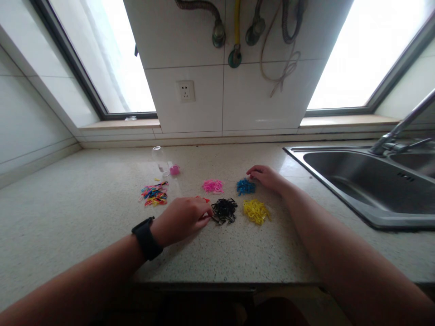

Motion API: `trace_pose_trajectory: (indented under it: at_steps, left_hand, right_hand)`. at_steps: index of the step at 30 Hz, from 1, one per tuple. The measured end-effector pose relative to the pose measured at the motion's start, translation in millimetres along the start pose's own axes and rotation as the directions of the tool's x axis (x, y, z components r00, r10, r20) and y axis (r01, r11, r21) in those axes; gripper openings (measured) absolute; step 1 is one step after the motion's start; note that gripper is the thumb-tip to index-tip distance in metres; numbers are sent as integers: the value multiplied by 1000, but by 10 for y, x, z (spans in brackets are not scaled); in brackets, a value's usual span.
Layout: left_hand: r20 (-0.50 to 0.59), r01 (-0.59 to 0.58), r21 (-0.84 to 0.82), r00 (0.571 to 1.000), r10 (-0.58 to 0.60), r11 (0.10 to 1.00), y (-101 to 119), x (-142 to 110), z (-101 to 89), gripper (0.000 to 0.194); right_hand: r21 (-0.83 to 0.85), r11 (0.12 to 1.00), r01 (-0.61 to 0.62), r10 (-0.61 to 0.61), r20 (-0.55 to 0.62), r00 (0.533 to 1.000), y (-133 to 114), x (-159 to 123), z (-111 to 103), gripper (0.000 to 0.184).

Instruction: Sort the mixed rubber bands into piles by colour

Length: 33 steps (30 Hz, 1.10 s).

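My left hand (185, 219), with a black watch on its wrist, is at the left edge of a pile of black rubber bands (224, 211). Its fingers are pinched together, and anything between them is hidden. A few red bands (204, 199) peek out behind that hand. My right hand (267, 176) rests by the upper right of a blue rubber band pile (245, 186), fingers bent and slightly apart, nothing visible in them. Pink bands (213, 186) and yellow bands (256, 212) form separate piles. Farther left lies a mixed-colour heap of bands (154, 194).
A clear plastic bottle (160, 161) lies behind the mixed heap, beside a small pink object (175, 170), perhaps its cap. On the right a steel sink (340, 213) with a faucet (390, 138) is set into the speckled countertop (217, 258). The tiled wall has a socket (185, 91).
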<state>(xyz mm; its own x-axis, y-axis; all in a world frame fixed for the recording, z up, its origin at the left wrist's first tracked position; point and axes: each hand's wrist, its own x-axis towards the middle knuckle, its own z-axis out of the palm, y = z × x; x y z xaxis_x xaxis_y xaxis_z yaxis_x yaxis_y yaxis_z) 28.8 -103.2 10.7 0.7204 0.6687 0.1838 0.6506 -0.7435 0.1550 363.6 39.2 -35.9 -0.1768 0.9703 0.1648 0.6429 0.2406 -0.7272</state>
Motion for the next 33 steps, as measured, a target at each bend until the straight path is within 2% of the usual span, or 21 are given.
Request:
trace_pose_trajectory:
  at_steps: [11, 16, 19, 22, 24, 27, 29, 30, 31, 33]
  left_hand:
    - [-78, -1, -32, 997, -1, 999, 33, -4, 9, 16]
    - [-144, 17, -90, 989, -30, 996, -164, -62, -105, 20]
    - [-256, 100, -144, 957, -134, 985, -361, -131, -191, 20]
    - [-354, 197, -248, 893, -278, 948, -555, -217, -258, 22]
    - [-386, 262, -402, 820, -422, 877, -658, -283, -275, 25]
    - [-386, 265, -689, 653, -651, 675, -761, -406, -237, 30]
    - [-371, 215, -814, 523, -767, 540, -803, -509, -176, 31]
    - [-352, 206, -845, 480, -804, 493, -818, -562, -142, 31]
    - [-334, 215, -854, 472, -816, 474, -829, -613, -111, 32]
    - [-340, 256, -824, 490, -803, 505, -843, -697, -70, 31]
  right_hand:
    - [-22, 1000, -2, 2, 2, 1000, -10, -10, -9, 22]
    - [-30, 1000, 3, -3, -5, 1000, -27, -26, -22, 23]
    - [-29, 1000, -12, 12, -6, 1000, -66, -46, -28, 23]
    - [-37, 999, -20, 20, -7, 1000, -98, -60, -31, 24]
    - [-41, 999, -24, 24, -5, 1000, -101, -60, -30, 24]
    - [-43, 999, -20, 20, -3, 1000, -79, -52, -20, 23]
    - [-45, 999, -12, 11, -5, 1000, -60, -46, -14, 23]
    - [-42, 999, -7, 6, -7, 1000, -53, -45, -12, 23]
    - [-35, 999, -3, 3, -10, 1000, -48, -46, -13, 23]
    - [-20, 1000, 3, -4, -23, 1000, -49, -53, -20, 24]
